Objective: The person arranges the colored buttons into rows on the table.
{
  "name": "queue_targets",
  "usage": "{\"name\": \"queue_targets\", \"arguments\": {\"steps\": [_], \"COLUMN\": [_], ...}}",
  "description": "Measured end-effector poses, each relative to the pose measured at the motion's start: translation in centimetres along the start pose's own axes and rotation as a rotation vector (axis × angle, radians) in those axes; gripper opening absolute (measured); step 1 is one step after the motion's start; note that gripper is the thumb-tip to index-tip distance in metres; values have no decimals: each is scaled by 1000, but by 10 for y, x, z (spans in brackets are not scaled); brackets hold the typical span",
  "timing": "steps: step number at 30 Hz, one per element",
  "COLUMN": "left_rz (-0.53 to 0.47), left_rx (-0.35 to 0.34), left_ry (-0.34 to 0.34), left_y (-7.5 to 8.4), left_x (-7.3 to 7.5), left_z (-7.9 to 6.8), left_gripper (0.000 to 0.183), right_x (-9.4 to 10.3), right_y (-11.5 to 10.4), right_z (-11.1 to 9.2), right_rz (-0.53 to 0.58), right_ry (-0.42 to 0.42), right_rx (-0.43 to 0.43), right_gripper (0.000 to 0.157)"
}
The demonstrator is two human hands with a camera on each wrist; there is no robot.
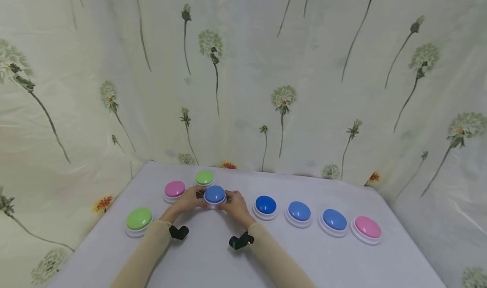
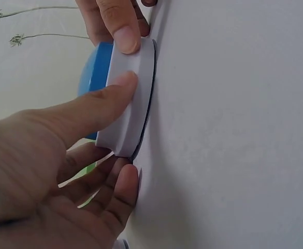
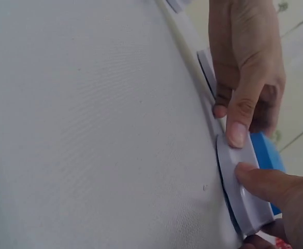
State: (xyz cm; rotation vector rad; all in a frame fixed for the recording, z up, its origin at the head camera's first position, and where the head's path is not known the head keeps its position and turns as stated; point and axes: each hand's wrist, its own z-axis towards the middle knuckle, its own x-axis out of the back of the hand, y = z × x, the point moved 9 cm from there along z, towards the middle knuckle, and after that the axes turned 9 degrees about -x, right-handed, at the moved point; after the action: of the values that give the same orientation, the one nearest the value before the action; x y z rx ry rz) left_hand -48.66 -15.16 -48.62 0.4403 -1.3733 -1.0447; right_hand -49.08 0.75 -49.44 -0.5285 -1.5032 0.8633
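Note:
Both hands hold a light-blue push button (image 1: 214, 194) with a round white base, left of the table's middle. My left hand (image 1: 190, 200) grips its left side, thumb pressed on the white base (image 2: 133, 109) and fingers around the far side. From the other side my right hand (image 1: 236, 207) grips it, its thumb also on the base, as the right wrist view shows. The base's dark underside edge is close over the white cloth. Just behind stands a green button (image 1: 204, 177); a pink button (image 1: 175, 189) is beside my left hand.
Another green button (image 1: 139, 219) stands at the left, by my left forearm. To the right, a dark-blue button (image 1: 265, 205), two lighter blue buttons (image 1: 299, 212) and a pink button (image 1: 367, 227) form a row. A flower-patterned curtain (image 1: 243, 68) hangs behind the white table (image 1: 327, 262).

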Motion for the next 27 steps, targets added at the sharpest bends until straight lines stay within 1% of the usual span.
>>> {"name": "queue_targets", "arguments": {"steps": [3, 6, 10, 12, 17, 21, 23, 27], "left_rz": [-2, -14, -27, -21, 2, 33, 47, 66], "left_rx": [-11, -21, -47, -56, -73, -86, -102, -155], "left_ry": [7, -5, -31, -38, -58, -86, -96, -108], "left_y": [0, 2, 10, 17, 42, 65, 75, 94], "left_x": [2, 3, 5, 5, 2, -5, -9, -20], "left_z": [0, -1, -5, -7, -14, -21, -25, -31], "left_gripper": [65, 63, 60, 59, 56, 54, 55, 55], "right_x": [3, 4, 9, 14, 32, 47, 55, 71], "right_y": [-2, 0, -2, -5, -11, -10, -9, -7], "right_z": [-1, -3, -11, -17, -34, -52, -63, -84], "right_rz": [12, 32, 33, 26, 28, 19, 5, -20], "right_ry": [0, -19, -55, -63, -64, -33, -11, 18], "right_rx": [30, 19, 12, 32, 66, 78, 89, 83], "right_gripper": [64, 65, 64, 63, 63, 65, 65, 68]}}
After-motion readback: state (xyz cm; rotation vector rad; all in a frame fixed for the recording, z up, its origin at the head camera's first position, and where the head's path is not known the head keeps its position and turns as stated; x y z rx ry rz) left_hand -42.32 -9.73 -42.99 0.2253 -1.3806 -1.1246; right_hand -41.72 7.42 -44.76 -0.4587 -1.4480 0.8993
